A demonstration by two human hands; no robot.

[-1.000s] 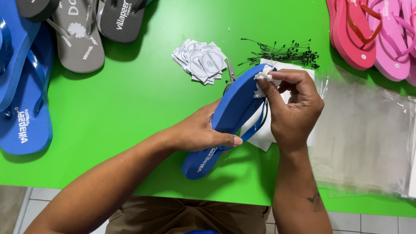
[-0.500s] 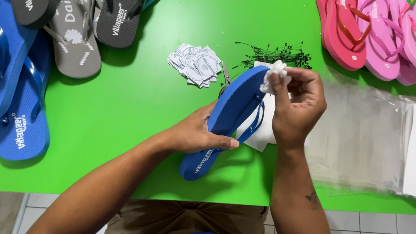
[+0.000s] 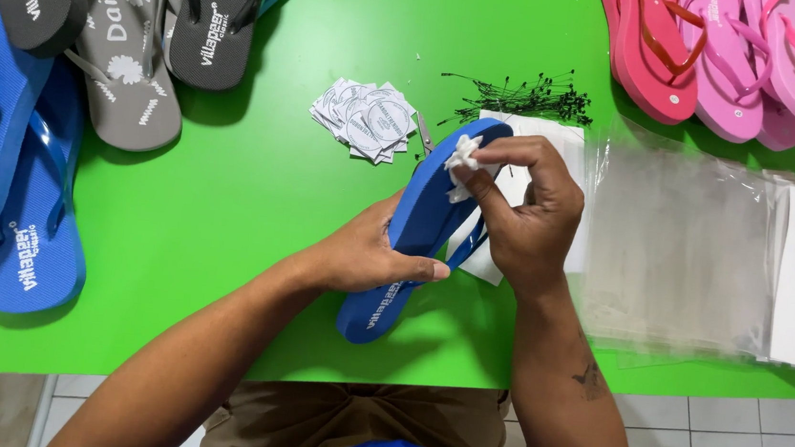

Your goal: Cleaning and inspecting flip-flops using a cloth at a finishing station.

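My left hand [image 3: 366, 250] grips the middle of a blue flip-flop [image 3: 421, 226], holding it on edge above the green table [image 3: 247, 191]. At the sandal's upper end my right hand [image 3: 528, 211] pinches a small crumpled white paper [image 3: 464, 157] between fingertips and thumb. The sandal's blue strap hangs below my right palm. White sheets [image 3: 558, 137] lie under my right hand.
A pile of round white printed tags [image 3: 365, 120] and a bundle of thin black tag pins [image 3: 524, 96] lie above my hands. Clear plastic bags [image 3: 701, 255] are stacked at right. Blue, grey and black flip-flops [image 3: 32, 124] lie at left, pink and red ones [image 3: 728, 56] top right.
Both hands with the blue flip-flop have shifted slightly, and my right hand's fingers have worked the white paper further up at the sandal's top end.
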